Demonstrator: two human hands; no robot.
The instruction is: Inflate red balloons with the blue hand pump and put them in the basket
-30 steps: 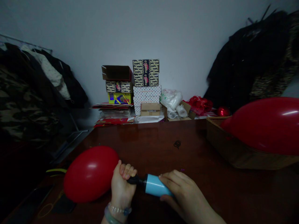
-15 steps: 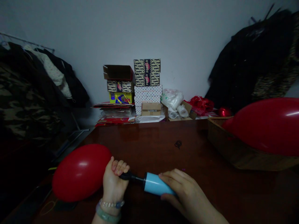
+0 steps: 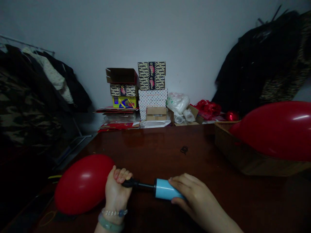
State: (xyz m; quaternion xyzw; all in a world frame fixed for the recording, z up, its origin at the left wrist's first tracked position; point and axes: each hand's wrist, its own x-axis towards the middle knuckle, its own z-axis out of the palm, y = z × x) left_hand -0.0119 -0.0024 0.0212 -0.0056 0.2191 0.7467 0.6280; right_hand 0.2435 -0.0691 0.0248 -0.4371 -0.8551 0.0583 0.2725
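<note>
A light-blue balloon pump [image 3: 166, 189] with a black rod lies nearly level between my hands. My left hand [image 3: 119, 186] is closed round the black end of the pump, thumb up. Against that fist rests an inflated red balloon [image 3: 82, 184]; its neck is hidden by my fingers, so I cannot see how it joins the pump. My right hand [image 3: 194, 195] is wrapped over the blue barrel from the right, covering its far end. A length of black rod shows between the barrel and my left hand.
A brown basket [image 3: 243, 158] on the right of the dark wooden table [image 3: 145, 145] bears another red balloon [image 3: 279, 131]. A small black coil [image 3: 184, 149] lies mid-table. Stacked boxes [image 3: 152, 97] stand behind, with clothes hanging on both sides.
My right hand and the blue barrel have shifted slightly right, away from my left hand, so more black rod shows. My left hand and its balloon sit slightly lower in view.
</note>
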